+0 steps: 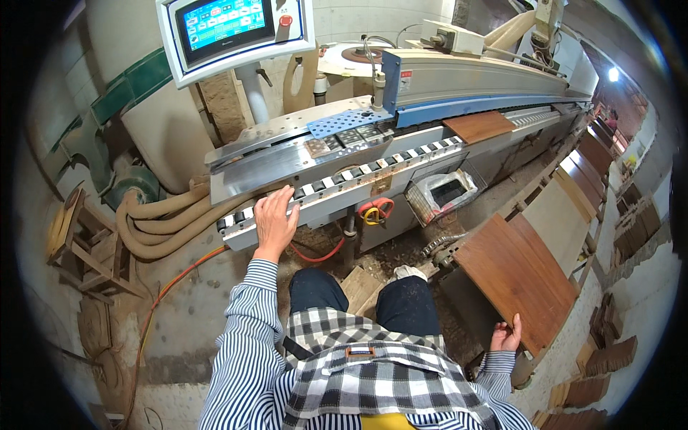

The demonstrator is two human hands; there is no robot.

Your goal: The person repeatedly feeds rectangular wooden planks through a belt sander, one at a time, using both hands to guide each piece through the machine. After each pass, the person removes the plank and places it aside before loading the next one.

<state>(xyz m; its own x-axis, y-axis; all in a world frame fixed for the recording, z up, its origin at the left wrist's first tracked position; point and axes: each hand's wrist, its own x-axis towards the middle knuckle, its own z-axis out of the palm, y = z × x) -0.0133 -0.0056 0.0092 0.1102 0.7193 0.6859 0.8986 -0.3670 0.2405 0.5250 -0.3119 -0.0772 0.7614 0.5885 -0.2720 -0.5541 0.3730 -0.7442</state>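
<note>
Screen and machine label bear marks — too small to read.

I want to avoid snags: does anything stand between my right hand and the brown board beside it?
Nothing visible does. Your right hand is right at the near edge of the board, with no object between them; whether the fingers grip it, I can't tell.

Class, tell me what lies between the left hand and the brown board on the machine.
In the head view, a stretch of pale rail lined with small black blocks runs from the left hand toward that brown board.
</note>
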